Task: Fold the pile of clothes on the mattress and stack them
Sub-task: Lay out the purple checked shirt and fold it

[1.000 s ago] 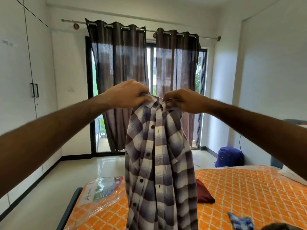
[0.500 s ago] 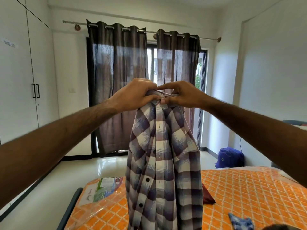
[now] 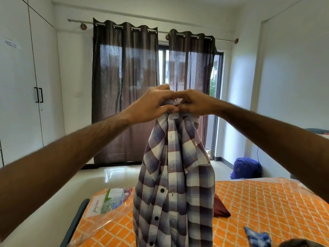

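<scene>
Plaid shirt [image 3: 175, 184] hangs above mattress [image 3: 263, 207] | left hand [image 3: 151, 106], right hand [image 3: 194, 104] pinch collar

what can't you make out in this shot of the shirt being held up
Head view only:
- Plaid shirt: its hem is cut off by the bottom edge.
- Collar: bunched under the left hand and right hand, so the exact pinch is hidden.
- Maroon cloth: mostly behind the shirt.
- Blue checked cloth and a dark item: cropped at the bottom edge.
- Mattress label: print too small to read.
</scene>
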